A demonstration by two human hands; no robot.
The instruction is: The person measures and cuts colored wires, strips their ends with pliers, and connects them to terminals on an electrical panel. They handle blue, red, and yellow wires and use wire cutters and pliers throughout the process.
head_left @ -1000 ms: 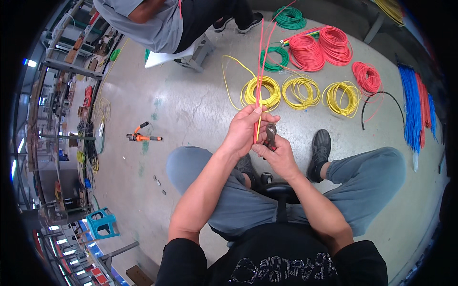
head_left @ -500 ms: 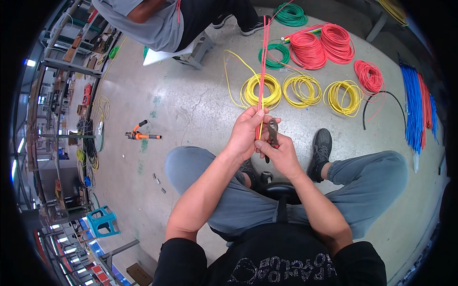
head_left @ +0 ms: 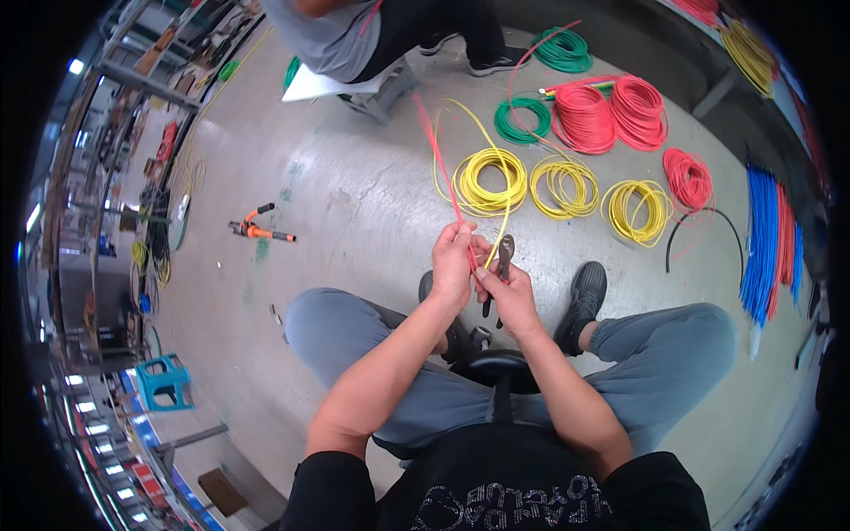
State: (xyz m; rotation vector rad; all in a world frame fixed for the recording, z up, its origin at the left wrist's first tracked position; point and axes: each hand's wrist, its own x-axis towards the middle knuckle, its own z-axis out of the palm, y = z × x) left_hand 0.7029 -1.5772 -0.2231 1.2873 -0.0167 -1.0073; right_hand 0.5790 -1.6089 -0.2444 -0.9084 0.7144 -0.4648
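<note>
My left hand (head_left: 453,270) is closed around a few thin red wires (head_left: 445,180). They run up and to the left from my fingers, their far ends blurred. Close beside it, my right hand (head_left: 513,301) grips dark-handled pliers (head_left: 506,251), jaws pointing up. A yellow wire (head_left: 498,237) comes down from the yellow coil (head_left: 490,182) in front of me and reaches the thumb and fingers of my right hand. Short red ends show between the two hands. My fingers partly hide where the wires end.
Beyond lie more yellow coils (head_left: 564,188), green coils (head_left: 522,120) and red coils (head_left: 584,118). Bundles of blue wires (head_left: 761,243) hang at the right. An orange-and-black tool (head_left: 262,227) lies on the floor at left. Another person (head_left: 354,40) sits at the far side.
The red wires have swung from upright to leaning left. The yellow wire now stands apart from them, near my right hand. The whole view has shifted slightly.
</note>
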